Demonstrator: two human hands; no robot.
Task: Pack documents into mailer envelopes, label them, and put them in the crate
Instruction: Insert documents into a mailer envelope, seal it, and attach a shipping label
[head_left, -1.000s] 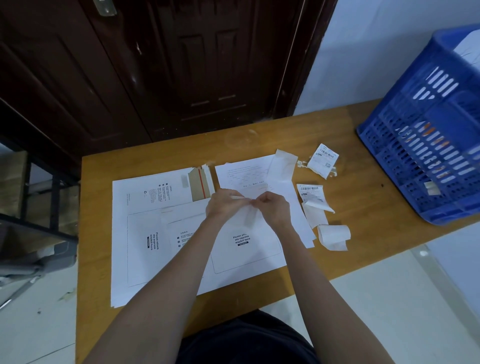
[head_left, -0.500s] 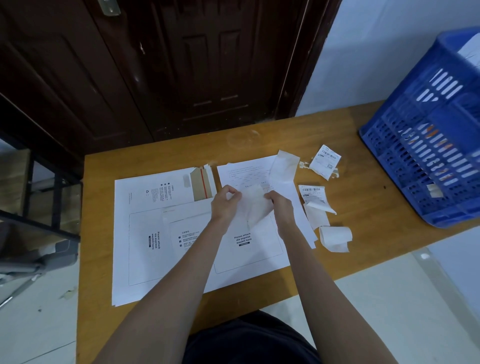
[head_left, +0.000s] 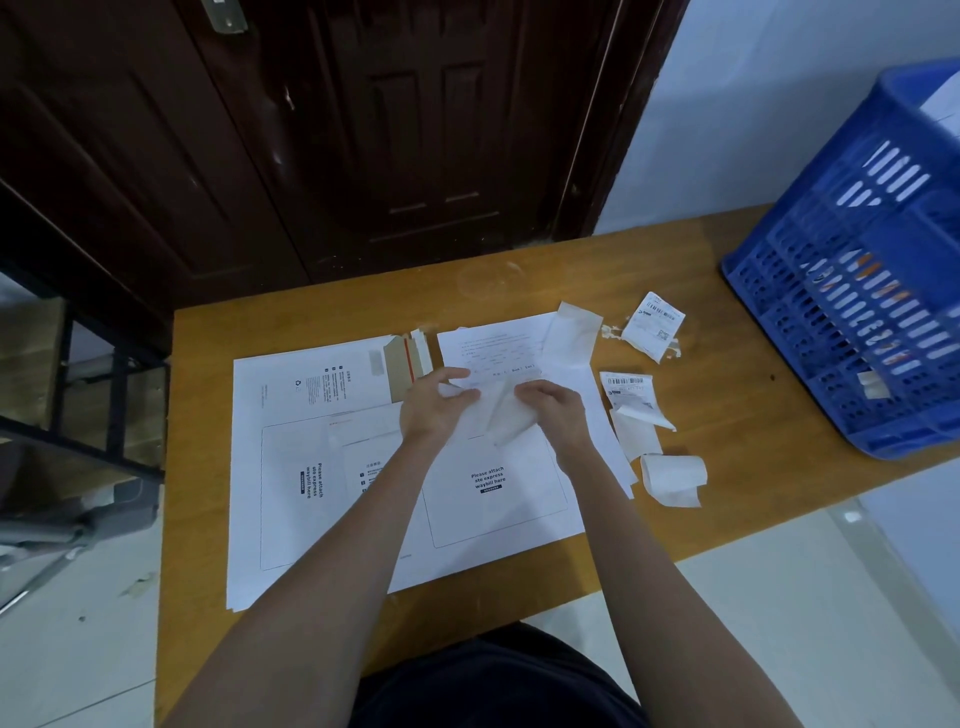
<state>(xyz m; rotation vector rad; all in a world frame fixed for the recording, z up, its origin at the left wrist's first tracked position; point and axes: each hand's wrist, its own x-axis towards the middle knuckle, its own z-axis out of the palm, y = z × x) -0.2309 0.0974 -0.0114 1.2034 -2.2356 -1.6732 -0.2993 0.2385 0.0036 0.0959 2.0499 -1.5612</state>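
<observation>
You have two hands at work: your left hand (head_left: 434, 405) and right hand (head_left: 558, 410), fingers pinching one crumpled label sheet (head_left: 501, 415) between them. Under your fingers lie two white mailer envelopes (head_left: 311, 467), overlapping, and just beyond your fingertips one printed document (head_left: 493, 345) with one backing strip (head_left: 571, 338) across it. To the right of your right fingers you have two barcode labels (head_left: 653, 323), one curled paper roll (head_left: 672, 475), and far right, one blue crate (head_left: 857, 291).
</observation>
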